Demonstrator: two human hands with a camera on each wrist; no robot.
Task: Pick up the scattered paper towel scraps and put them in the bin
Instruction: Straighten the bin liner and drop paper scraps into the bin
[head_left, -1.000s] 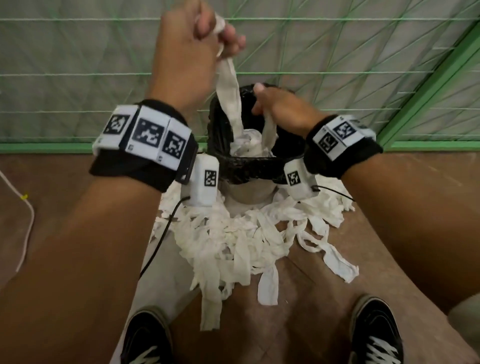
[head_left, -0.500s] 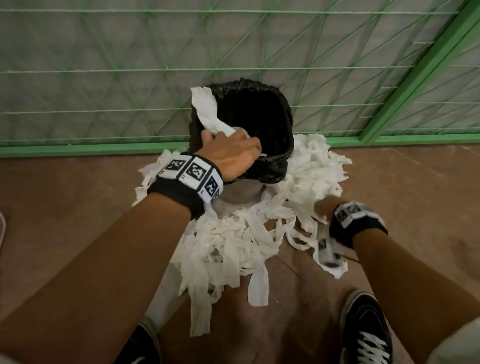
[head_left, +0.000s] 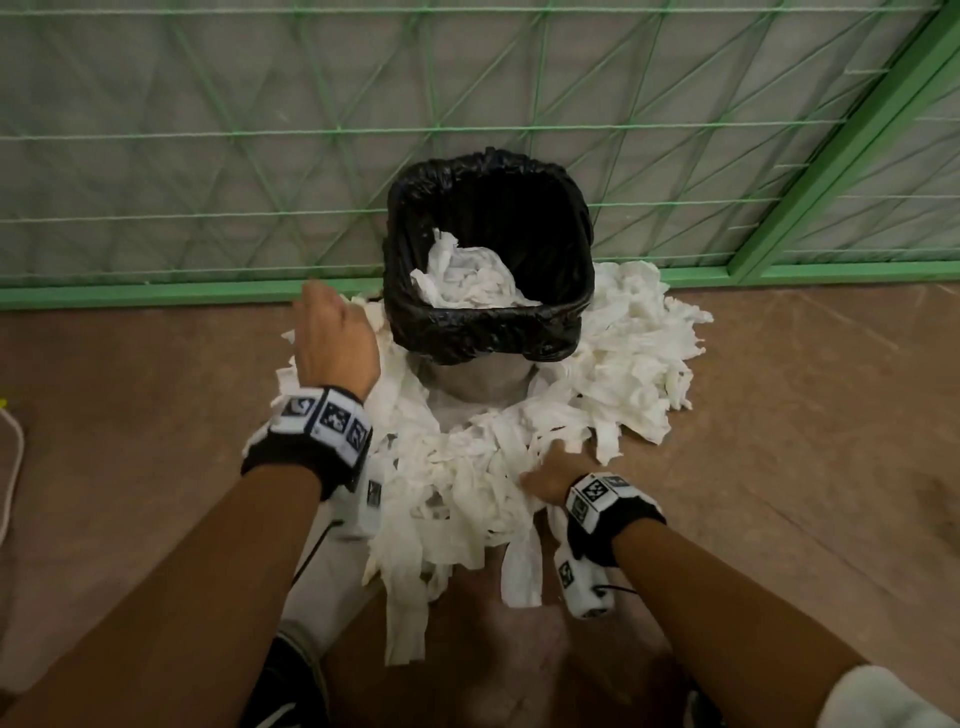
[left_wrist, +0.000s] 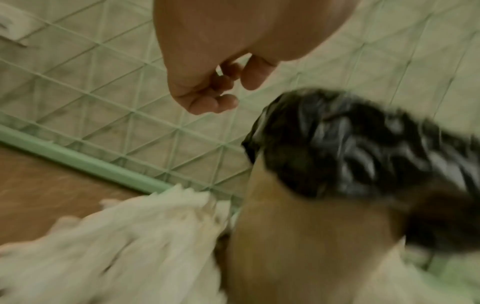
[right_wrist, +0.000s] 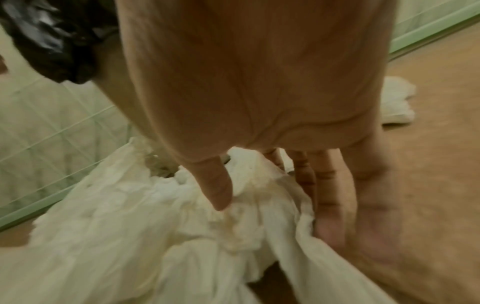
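The left hand (head_left: 332, 332) has left the bin (head_left: 488, 332) empty, fingers loosely curled. The right hand (head_left: 556, 475) now digs straight fingers into the paper towel scraps (head_left: 457, 478) on the floor; another load follows.

**Crumpled paper, glossy plastic, matt floor**

Soft, wrinkled white paper towel scraps (head_left: 467, 467) ring a bin (head_left: 483, 379) whose bare lower wall looks smooth and dull grey, lined with a creased, glossy black plastic bag (head_left: 488, 332). The brown floor (head_left: 130, 389) appears matt and faintly mottled. Behind, thin green mesh (head_left: 260, 130) covers a pale, dull panel.
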